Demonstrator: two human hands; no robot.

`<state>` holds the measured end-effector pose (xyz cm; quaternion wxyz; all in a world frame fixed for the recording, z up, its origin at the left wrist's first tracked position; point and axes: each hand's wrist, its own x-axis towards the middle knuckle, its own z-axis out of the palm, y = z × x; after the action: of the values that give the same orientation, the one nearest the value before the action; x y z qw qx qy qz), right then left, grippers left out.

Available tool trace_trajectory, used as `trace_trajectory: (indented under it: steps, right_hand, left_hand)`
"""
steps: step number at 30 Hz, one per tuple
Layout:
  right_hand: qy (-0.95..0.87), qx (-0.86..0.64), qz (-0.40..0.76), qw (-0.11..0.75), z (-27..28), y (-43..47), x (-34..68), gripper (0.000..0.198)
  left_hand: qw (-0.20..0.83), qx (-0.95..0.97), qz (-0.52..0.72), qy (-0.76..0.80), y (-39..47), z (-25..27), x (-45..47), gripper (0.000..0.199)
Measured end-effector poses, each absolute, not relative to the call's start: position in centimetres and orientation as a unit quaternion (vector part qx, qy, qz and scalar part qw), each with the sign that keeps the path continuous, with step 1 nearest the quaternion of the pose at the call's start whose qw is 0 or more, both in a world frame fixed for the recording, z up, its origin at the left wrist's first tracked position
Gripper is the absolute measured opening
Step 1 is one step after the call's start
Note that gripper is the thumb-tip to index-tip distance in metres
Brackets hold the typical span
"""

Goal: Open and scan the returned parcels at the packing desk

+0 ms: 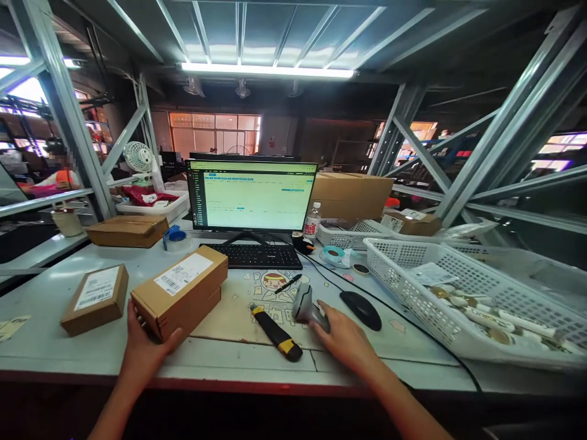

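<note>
My left hand (147, 342) grips the near end of a cardboard box (188, 299), its thumb and fingers on either side of the corner. The box has a white barcode label on top, and a second box edge shows beneath its far right side. A smaller labelled box (98, 299) lies to the left. My right hand (343, 336) is wrapped round the handle of a grey barcode scanner (303, 304), which rests on the desk with its head pointing away from me. Between the hands lie a black and yellow utility knife (277, 333) and a black pen (288, 283).
A monitor (252, 195) and keyboard (259, 255) stand at the back. A mouse (361, 310) and cable lie right of the scanner. White baskets (413, 305) hold small items at the right. A blue tape dispenser (175, 237) and a closed carton (128, 230) sit back left.
</note>
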<state>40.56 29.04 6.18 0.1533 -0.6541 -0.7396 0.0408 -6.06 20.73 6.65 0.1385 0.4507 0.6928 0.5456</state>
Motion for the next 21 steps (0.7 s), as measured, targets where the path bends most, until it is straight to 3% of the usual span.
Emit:
trace_trajectory:
  steps: [5, 12, 21]
  right_hand:
    - [-0.732, -0.617, -0.061, 0.283, 6.3, 33.4, 47.2, 0.059]
    - [-0.711, -0.631, -0.082, 0.299, 1.1, 36.3, 51.8, 0.061]
    - [-0.702, -0.643, -0.062, 0.299, -1.5, 36.7, 53.6, 0.065]
  left_hand:
    - [0.117, 0.451, 0.562, 0.683, 21.1, 5.9, -5.9, 0.149]
    - [0.105, 0.440, 0.549, 0.703, 20.6, 6.3, -5.1, 0.145]
    - [0.101, 0.480, 0.563, 0.665, 20.5, 6.1, -5.5, 0.144]
